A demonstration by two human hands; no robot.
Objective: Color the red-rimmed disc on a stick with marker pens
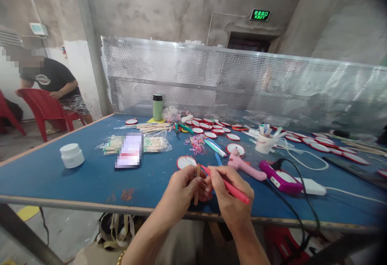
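Near the table's front edge, my left hand (185, 188) pinches a flat wooden stick (197, 190), which stands nearly upright between the fingers. My right hand (231, 196) grips a red marker pen (237, 191), its tip by the upper part of the stick; I cannot tell whether the two touch. Just beyond my hands lies a white disc with a red rim (186, 162). To the right, a pink hot glue gun (246, 167) rests on the blue table (145, 188).
A purple power strip (280, 178) with cables lies at right, near a cup of pens (264, 143). Several red-rimmed discs (208, 127) spread behind. A phone (129, 150), bagged sticks (157, 144), a white jar (71, 155) and a green bottle (157, 107) stand or lie left.
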